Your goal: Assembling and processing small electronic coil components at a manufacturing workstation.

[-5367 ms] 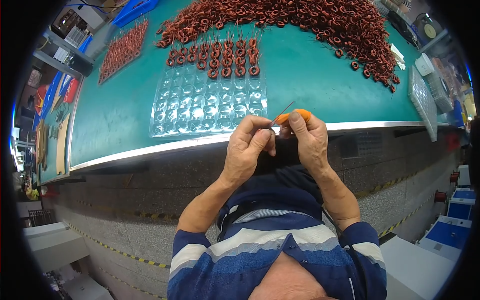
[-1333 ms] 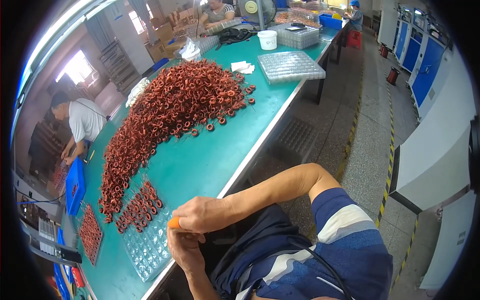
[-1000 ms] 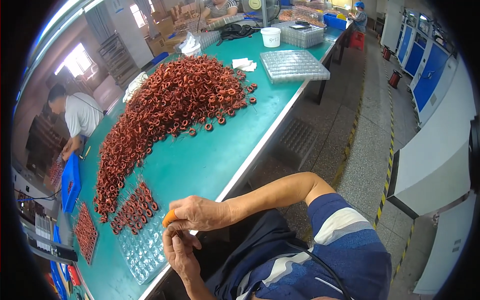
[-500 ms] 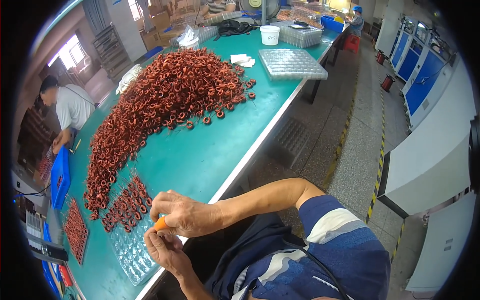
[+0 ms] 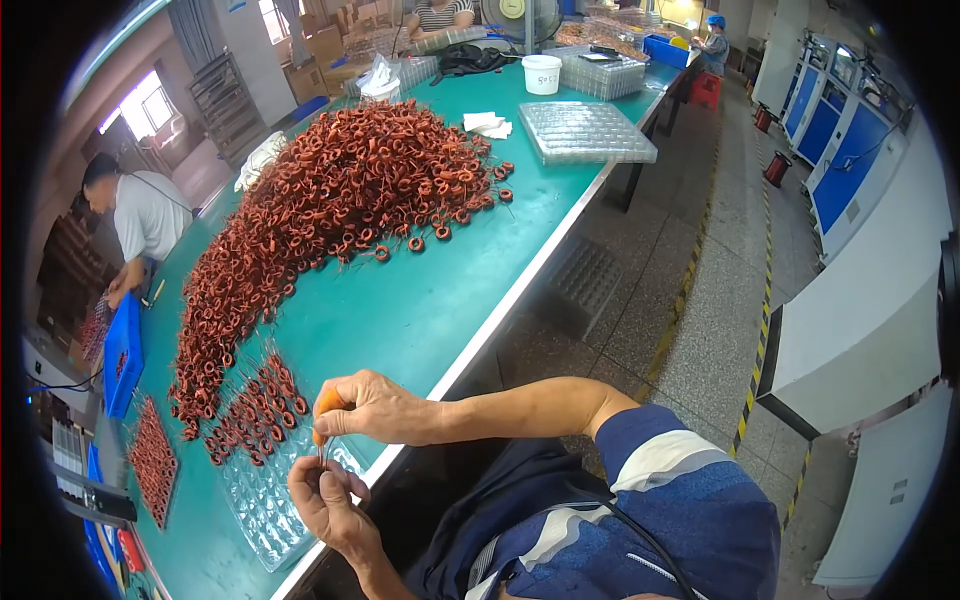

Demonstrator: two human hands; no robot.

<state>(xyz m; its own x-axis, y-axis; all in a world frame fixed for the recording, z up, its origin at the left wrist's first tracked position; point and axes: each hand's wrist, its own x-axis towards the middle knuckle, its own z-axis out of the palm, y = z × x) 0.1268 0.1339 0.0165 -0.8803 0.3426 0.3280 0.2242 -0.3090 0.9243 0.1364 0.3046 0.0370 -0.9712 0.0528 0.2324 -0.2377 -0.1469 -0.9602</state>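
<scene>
My right hand (image 5: 380, 408) is closed round the orange handle (image 5: 325, 408) of a small tool whose thin metal shaft points down. Just below it, my left hand (image 5: 335, 508) is pinched shut at the shaft's tip; whatever small thing it grips is hidden by the fingers. Both hands are over the table's near edge, beside a clear plastic blister tray (image 5: 262, 515). Red-brown ring coils (image 5: 258, 412) with wire leads lie in rows at the tray's far part. Beyond them a large heap of the same coils (image 5: 340, 185) spreads over the green table (image 5: 400, 310).
A filled coil tray (image 5: 152, 465) and a blue bin (image 5: 123, 350) lie at the left, near a co-worker in a white shirt (image 5: 150, 215). Stacked clear trays (image 5: 588, 132) and a white tub (image 5: 541, 75) stand farther back. Machines (image 5: 845, 170) line the right aisle.
My right hand has moved up and away from my left with the orange-handled tool, so its thin shaft now shows between the hands. The left hand stays nearly in place.
</scene>
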